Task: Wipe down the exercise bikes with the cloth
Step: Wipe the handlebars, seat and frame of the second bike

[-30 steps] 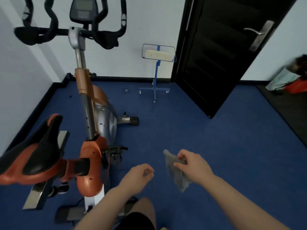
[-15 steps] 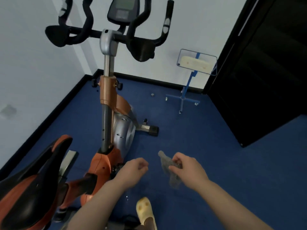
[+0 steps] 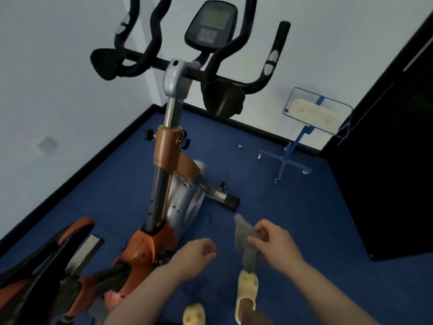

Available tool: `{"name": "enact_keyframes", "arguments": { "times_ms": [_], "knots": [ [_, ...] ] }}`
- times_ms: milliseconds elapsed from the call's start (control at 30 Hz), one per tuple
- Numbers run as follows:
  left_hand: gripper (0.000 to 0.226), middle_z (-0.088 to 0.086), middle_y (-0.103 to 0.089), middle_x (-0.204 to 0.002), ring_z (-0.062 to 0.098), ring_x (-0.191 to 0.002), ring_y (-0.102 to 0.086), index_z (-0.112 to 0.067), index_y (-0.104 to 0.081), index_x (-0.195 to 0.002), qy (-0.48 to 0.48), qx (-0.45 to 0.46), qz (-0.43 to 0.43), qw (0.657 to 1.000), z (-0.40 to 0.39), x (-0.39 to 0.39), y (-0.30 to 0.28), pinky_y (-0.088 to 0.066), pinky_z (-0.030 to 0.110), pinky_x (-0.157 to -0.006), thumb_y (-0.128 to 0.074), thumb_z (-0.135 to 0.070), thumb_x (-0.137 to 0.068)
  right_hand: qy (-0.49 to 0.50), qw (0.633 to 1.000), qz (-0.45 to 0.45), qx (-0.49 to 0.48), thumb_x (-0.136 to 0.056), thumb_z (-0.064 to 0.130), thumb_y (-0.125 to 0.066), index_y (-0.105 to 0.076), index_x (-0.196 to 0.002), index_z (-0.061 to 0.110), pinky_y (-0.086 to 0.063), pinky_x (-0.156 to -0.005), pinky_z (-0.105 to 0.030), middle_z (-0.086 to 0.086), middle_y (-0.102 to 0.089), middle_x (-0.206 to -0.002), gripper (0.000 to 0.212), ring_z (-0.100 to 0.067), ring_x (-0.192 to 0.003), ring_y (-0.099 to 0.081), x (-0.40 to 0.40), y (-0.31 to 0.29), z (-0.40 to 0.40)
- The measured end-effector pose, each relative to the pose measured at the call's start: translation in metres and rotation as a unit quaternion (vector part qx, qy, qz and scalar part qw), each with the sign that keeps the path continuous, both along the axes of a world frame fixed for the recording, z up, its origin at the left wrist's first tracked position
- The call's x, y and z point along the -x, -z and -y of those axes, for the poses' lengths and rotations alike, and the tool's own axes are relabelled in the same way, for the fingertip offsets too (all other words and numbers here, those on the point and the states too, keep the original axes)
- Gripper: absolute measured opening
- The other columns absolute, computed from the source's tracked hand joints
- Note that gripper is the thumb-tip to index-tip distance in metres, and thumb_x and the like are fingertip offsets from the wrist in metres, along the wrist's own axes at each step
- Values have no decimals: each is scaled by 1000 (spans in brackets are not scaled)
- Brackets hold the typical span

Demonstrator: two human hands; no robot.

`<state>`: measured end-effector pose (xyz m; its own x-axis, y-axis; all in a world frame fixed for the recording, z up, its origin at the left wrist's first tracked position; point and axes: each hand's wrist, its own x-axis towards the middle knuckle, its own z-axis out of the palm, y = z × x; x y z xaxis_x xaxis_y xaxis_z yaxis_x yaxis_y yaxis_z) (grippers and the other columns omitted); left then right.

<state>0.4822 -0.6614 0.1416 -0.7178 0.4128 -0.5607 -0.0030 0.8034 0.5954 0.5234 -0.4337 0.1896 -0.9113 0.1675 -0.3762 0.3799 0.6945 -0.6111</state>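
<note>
An orange and silver exercise bike stands in front of me and to the left. Its black handlebars and grey console are at the top. The black and orange saddle is at the lower left. My right hand pinches a grey cloth that hangs down, to the right of the bike frame. My left hand is loosely curled and holds nothing, close to the orange frame.
The floor is blue carpet. A blue stand with a wire tray is by the far wall. A black door fills the right side. White walls close the corner at left. My feet in yellow slippers are at the bottom.
My view has swung right of the bike and closer to it, so the handlebars now sit centre. Both hands keep their pose, the right still holding the cloth.
</note>
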Motion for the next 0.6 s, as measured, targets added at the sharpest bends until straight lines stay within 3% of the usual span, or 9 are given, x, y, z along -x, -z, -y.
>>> {"name": "enact_keyframes", "arguments": {
  "times_ms": [133, 400, 600],
  "knots": [
    [22, -8, -64, -118, 7, -105, -60, -26, -60, -119, -43, 1, 3, 999, -22, 18, -11, -50, 31, -96, -55, -31, -99, -49, 999, -20, 8, -88, 40, -67, -55, -88, 34, -41, -61, -22, 12, -59, -79, 14, -5, -74, -56, 45, -12, -21],
    [21, -12, -63, -111, 3, -103, -58, -27, -62, -118, -169, -60, -79, 981, -65, 70, -54, -49, 27, -95, -53, -28, -99, -100, 990, -79, 59, -86, 37, -69, -55, -82, 32, -47, -63, -27, 12, -62, -78, 15, -7, -72, -59, 116, -32, -54],
    [18, -16, -66, -106, -3, -95, -61, -32, -64, -114, -208, -72, -125, 967, -66, 79, -66, -51, 21, -88, -54, -29, -99, -82, 977, -147, 131, -85, 33, -72, -60, -80, 31, -48, -60, -18, 14, -65, -76, 13, -2, -70, -60, 145, -50, -57]
  ]
}}
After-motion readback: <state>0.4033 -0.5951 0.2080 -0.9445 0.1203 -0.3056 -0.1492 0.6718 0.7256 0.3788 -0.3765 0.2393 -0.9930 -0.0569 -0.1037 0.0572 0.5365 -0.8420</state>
